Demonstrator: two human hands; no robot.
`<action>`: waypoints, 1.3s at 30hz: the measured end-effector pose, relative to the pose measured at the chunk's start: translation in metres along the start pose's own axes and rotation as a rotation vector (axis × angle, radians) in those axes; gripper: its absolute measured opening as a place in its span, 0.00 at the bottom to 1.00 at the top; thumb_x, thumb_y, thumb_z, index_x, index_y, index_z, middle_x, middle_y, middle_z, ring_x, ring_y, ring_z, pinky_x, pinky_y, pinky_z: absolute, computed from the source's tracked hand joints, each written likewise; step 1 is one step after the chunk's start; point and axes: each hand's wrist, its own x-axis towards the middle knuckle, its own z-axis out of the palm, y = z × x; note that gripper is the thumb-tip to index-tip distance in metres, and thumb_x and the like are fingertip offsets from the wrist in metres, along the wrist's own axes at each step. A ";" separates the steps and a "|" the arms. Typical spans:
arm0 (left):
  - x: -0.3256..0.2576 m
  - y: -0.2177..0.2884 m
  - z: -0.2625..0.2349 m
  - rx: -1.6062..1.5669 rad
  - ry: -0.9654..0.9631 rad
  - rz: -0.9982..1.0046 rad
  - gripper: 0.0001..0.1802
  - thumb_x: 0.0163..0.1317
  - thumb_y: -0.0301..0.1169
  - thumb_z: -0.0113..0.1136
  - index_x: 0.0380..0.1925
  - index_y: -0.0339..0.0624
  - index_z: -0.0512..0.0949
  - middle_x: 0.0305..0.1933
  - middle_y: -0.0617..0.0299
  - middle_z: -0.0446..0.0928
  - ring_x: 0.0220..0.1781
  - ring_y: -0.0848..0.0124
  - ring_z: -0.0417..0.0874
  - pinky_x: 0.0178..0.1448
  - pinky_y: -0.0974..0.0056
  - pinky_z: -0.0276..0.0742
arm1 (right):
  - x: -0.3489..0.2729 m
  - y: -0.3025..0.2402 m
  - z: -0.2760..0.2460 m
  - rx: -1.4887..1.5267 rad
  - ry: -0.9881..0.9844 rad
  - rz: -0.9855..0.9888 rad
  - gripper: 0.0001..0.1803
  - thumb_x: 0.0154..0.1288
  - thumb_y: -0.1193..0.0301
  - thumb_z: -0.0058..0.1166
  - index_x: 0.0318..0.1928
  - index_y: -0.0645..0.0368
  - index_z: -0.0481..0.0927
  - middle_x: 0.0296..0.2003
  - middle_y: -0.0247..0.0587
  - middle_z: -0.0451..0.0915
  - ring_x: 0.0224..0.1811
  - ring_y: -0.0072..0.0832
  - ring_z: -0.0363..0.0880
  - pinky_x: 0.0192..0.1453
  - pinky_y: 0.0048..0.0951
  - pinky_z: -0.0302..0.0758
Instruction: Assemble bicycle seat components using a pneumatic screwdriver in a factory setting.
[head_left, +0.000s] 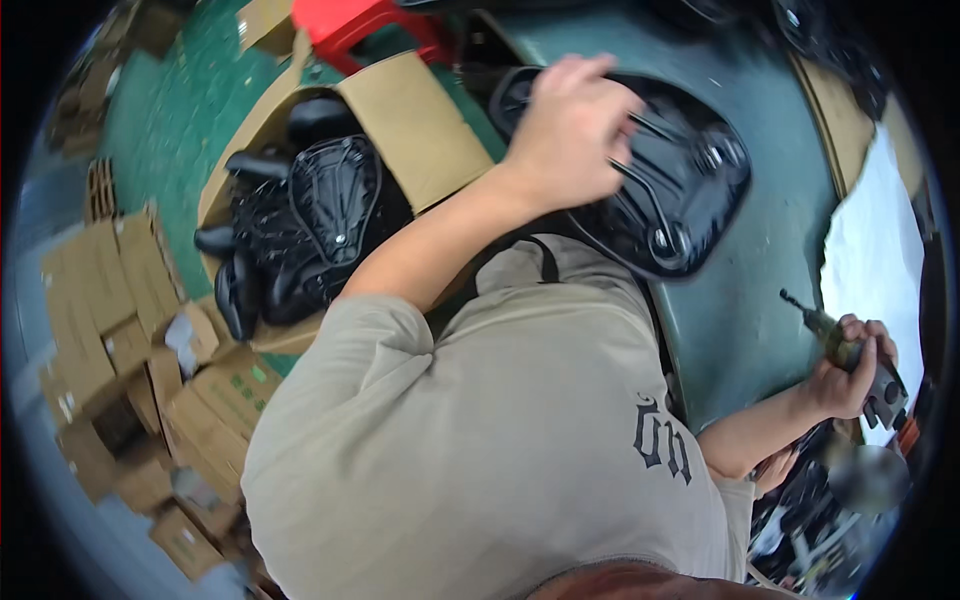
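A black bicycle saddle (690,200) lies upside down on the green-grey tabletop, its metal rails showing. My left hand (580,130) is closed around those rails, slightly blurred, and its palm side is hidden. To the right, apart from the saddle, my right hand (855,375) grips a power screwdriver (825,330) with a dark bit pointing up and left toward the table.
An open cardboard box (420,130) full of black saddles (335,195) stands on my left. Beyond it are a red stool (345,25) and stacked cartons (220,410). White sheeting (880,240) hangs at the table's right, with loose parts (820,545) below.
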 end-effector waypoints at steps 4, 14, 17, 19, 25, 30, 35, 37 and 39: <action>-0.065 -0.055 -0.092 0.267 0.321 -0.568 0.21 0.52 0.26 0.72 0.48 0.39 0.83 0.37 0.59 0.80 0.54 0.61 0.84 0.61 0.63 0.78 | 0.014 0.049 0.014 0.006 -0.021 0.084 0.13 0.71 0.82 0.46 0.53 0.63 0.78 0.48 0.53 0.81 0.37 0.37 0.79 0.51 0.47 0.76; -0.256 -0.123 -0.299 0.123 1.429 -1.182 0.18 0.52 0.31 0.79 0.31 0.36 0.77 0.38 0.55 0.84 0.34 0.66 0.82 0.42 0.60 0.81 | 0.027 0.067 0.041 -0.095 -0.025 0.059 0.08 0.69 0.83 0.51 0.46 0.65 0.78 0.39 0.50 0.83 0.32 0.33 0.79 0.44 0.39 0.79; -0.320 -0.149 -0.327 0.230 1.595 -1.412 0.25 0.49 0.37 0.81 0.35 0.29 0.78 0.43 0.50 0.84 0.40 0.64 0.84 0.46 0.58 0.82 | 0.030 0.065 0.047 -0.138 -0.005 0.063 0.07 0.70 0.83 0.51 0.47 0.66 0.78 0.38 0.50 0.82 0.32 0.34 0.79 0.43 0.39 0.79; -0.342 -0.158 -0.315 0.256 1.630 -1.455 0.26 0.49 0.36 0.79 0.37 0.25 0.78 0.46 0.48 0.84 0.44 0.62 0.85 0.51 0.57 0.82 | 0.029 0.061 0.051 -0.178 -0.002 0.045 0.07 0.70 0.83 0.51 0.46 0.66 0.78 0.37 0.50 0.81 0.31 0.34 0.78 0.42 0.39 0.79; -0.403 -0.135 -0.233 0.314 2.041 -1.335 0.31 0.55 0.40 0.64 0.46 0.15 0.78 0.52 0.38 0.84 0.51 0.49 0.86 0.58 0.52 0.83 | 0.030 0.060 0.046 -0.124 0.074 0.092 0.07 0.69 0.84 0.52 0.44 0.65 0.80 0.35 0.48 0.81 0.31 0.34 0.78 0.41 0.38 0.79; -0.493 -0.127 -0.185 0.421 1.695 -1.984 0.44 0.66 0.58 0.54 0.58 0.18 0.76 0.62 0.39 0.80 0.61 0.47 0.82 0.62 0.44 0.79 | 0.036 0.059 0.045 -0.010 0.061 0.175 0.08 0.69 0.84 0.51 0.43 0.63 0.82 0.35 0.46 0.82 0.32 0.35 0.79 0.41 0.39 0.80; -0.534 -0.117 -0.199 0.024 1.543 -1.907 0.42 0.70 0.57 0.59 0.59 0.21 0.76 0.57 0.42 0.84 0.57 0.52 0.84 0.64 0.54 0.76 | 0.051 0.059 0.051 0.049 -0.036 0.302 0.08 0.69 0.82 0.52 0.44 0.63 0.82 0.36 0.48 0.82 0.32 0.37 0.79 0.44 0.41 0.80; -0.568 -0.091 -0.204 0.356 1.271 -1.941 0.37 0.68 0.54 0.64 0.53 0.23 0.80 0.53 0.41 0.85 0.56 0.51 0.85 0.63 0.54 0.77 | 0.057 0.064 0.074 0.157 -0.225 0.309 0.09 0.70 0.81 0.49 0.47 0.62 0.80 0.38 0.48 0.81 0.35 0.36 0.78 0.48 0.44 0.78; -0.545 -0.053 -0.200 0.472 1.107 -1.868 0.34 0.64 0.53 0.68 0.49 0.27 0.83 0.51 0.38 0.85 0.57 0.50 0.85 0.64 0.54 0.76 | 0.057 0.055 0.094 0.201 -0.324 0.288 0.10 0.71 0.81 0.49 0.49 0.62 0.79 0.39 0.48 0.81 0.36 0.36 0.78 0.50 0.45 0.77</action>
